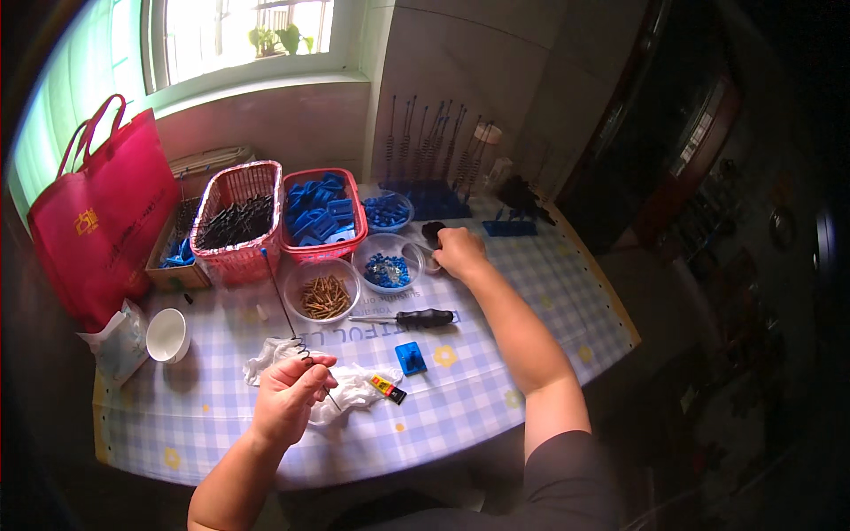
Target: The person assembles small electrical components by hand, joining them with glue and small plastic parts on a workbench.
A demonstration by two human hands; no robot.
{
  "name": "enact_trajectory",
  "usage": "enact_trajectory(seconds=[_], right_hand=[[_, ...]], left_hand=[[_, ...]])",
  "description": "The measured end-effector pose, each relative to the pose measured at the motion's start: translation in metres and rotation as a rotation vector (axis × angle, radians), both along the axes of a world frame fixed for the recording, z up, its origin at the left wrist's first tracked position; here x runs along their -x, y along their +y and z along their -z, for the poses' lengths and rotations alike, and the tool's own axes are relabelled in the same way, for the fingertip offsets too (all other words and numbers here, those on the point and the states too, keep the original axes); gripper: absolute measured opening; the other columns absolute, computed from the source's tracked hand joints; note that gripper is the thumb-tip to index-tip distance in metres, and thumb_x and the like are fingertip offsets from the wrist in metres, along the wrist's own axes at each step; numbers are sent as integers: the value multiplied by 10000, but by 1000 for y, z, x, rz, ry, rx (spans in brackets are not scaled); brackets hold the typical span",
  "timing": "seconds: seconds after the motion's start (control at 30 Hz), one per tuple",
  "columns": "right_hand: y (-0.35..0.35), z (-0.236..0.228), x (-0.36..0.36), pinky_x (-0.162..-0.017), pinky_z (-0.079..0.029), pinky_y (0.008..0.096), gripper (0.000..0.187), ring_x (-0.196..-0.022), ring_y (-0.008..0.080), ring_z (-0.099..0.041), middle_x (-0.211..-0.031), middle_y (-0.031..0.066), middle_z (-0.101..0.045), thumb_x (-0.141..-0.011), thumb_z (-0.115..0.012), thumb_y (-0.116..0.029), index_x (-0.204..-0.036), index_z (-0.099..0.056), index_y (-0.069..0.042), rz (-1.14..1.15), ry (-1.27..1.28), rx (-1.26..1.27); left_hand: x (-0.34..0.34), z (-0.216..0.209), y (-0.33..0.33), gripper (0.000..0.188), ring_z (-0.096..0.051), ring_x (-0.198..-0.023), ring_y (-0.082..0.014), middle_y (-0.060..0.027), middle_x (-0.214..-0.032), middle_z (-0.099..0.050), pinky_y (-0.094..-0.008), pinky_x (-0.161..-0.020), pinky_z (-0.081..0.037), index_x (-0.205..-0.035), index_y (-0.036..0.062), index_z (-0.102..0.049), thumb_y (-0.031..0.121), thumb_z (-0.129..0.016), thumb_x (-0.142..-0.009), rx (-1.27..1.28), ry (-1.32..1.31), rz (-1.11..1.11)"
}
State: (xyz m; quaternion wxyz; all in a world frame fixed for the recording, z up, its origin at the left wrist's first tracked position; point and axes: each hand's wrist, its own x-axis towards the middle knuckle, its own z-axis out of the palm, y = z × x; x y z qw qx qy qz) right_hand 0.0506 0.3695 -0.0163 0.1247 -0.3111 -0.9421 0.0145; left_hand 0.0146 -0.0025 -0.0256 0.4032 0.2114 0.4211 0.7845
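My left hand [292, 394] is closed around a thin black rod with a coiled spring [304, 352] and a blue tip, tilted up and to the left. Beneath it lies a crumpled white cloth [359, 394] with a small yellow and black tube [388, 389] on its edge. At the back right my right hand [462, 253] reaches down with curled fingers beside a dark round thing [433, 232] and a clear container. Whatever its fingertips hold is hidden. Between the hands lie a black-handled screwdriver [427, 319] and a blue square base [411, 357].
Bowls hold brass-coloured pieces [325, 297], small blue parts [388, 271] and blue pieces [386, 211]. Behind stand a basket of black parts [235, 223] and a red basket [361, 241]. Spring rods [431, 142] rise at the back. A white bowl [168, 335] and red bag [102, 208] stand left.
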Motion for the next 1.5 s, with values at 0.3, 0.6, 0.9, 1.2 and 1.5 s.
enact_trajectory(seconds=[0.3, 0.6, 0.9, 1.2, 1.5], right_hand=[[60, 7, -5, -771, -466, 449, 172, -856, 314, -647, -863, 112, -675, -748, -697, -231, -845, -653, -97, -45, 36, -300], [28, -11, -22, -807, -426, 400, 100, -821, 265, -598, -781, 54, -643, -750, -700, -196, -775, -647, -115, -363, 77, -387], [13, 5, -36, -891, -446, 446, 636, -1047, 330, -554, -1119, 133, -586, -684, -783, -317, -1218, -521, -91, -31, 241, -160], [35, 13, -33, -925, -443, 481, 735, -1066, 372, -595, -1147, 235, -609, -725, -710, -211, -1361, -385, -38, 90, 186, 120], [43, 10, -9, -927, -455, 447, 708, -1072, 386, -586, -1142, 232, -616, -721, -697, -171, -1358, -404, -78, 153, 155, 120]], left_hand=[[1, -2, -3, 156, -608, -785, -106, -68, -967, -660, -216, -634, -433, -1036, 5, -657, 86, -626, -905, -13, 13, 9], [1, -4, -6, 169, -606, -786, -107, -73, -975, -662, -221, -639, -436, -1043, 1, -654, 94, -632, -903, -16, 38, 5], [2, -3, -4, 157, -606, -784, -111, -78, -1004, -661, -223, -650, -441, -1038, 5, -655, 86, -623, -907, -8, 8, -7], [1, -2, 0, 181, -586, -748, -94, -70, -894, -662, -210, -643, -428, -1055, 2, -648, 110, -626, -911, -8, 31, 6], [3, -3, -2, 199, -576, -730, -88, -66, -843, -658, -206, -643, -425, -1066, -2, -642, 123, -631, -912, -5, 4, -2]])
